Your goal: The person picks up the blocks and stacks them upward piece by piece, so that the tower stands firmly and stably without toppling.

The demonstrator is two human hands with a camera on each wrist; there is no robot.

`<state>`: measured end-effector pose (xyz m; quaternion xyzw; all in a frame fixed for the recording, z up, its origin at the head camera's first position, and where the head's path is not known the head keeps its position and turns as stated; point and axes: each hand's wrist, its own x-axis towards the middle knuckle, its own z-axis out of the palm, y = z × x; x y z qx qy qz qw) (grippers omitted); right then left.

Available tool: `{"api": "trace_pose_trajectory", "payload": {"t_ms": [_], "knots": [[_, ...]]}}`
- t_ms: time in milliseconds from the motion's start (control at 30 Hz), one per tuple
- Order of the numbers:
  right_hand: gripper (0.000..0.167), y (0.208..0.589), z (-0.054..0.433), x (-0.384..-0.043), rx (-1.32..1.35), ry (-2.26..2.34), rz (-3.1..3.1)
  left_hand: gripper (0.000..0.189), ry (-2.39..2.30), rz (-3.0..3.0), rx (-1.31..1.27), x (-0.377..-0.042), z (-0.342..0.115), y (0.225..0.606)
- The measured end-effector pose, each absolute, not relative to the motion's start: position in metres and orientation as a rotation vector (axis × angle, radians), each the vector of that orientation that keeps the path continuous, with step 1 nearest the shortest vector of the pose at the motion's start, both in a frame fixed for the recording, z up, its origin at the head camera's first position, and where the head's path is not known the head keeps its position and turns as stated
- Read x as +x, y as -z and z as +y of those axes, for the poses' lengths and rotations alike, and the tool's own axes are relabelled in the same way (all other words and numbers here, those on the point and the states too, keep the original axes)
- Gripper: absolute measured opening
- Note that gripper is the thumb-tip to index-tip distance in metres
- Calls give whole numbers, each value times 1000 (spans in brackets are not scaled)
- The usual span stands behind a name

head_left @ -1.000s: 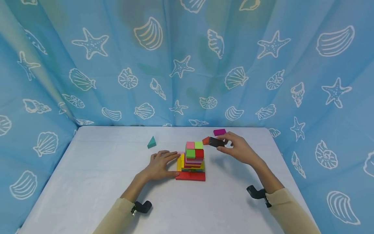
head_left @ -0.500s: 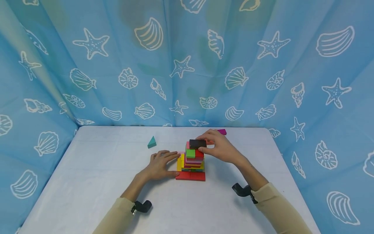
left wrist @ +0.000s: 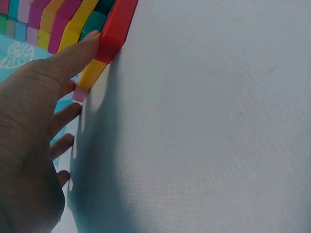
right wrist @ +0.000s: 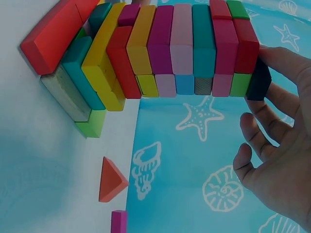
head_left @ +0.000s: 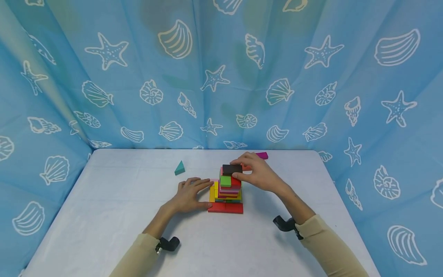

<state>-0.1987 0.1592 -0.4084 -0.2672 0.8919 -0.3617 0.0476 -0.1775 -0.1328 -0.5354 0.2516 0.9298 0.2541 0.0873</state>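
A tower of coloured wooden blocks [head_left: 229,192] stands on the white table, its many layers showing in the right wrist view. My right hand [head_left: 257,171] pinches a black block [head_left: 231,169] between thumb and fingers, lying on the tower's top layer. In the right wrist view the black block [right wrist: 259,81] sits flush against the red and green blocks of that layer. My left hand [head_left: 190,195] rests at the tower's base with fingers spread. Its thumb touches the end of a red block [left wrist: 116,34] in the bottom row, and its fingertips reach the base's left side.
A teal triangular block [head_left: 180,168] lies on the table [head_left: 121,215] behind and left of the tower. Behind the right hand are an orange-red triangular block [right wrist: 112,180] and a purple block [head_left: 262,155]. A blue shell-patterned curtain [head_left: 221,77] hangs along the table's far edge.
My right hand has carried the black block leftward from beside the tower onto its top, then shifted it slightly further left. The left hand has stayed in place.
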Motion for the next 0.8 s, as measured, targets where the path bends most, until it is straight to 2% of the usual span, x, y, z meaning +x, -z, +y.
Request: {"api": "trace_pose_trajectory", "payload": {"t_ms": [600, 800], "knots": [[41, 412, 162, -202, -810, 1169, 2674, 84, -748, 2773, 735, -178, -133, 538], [44, 433, 192, -238, -707, 1257, 2697, 83, -766, 2767, 752, -177, -133, 535]]}}
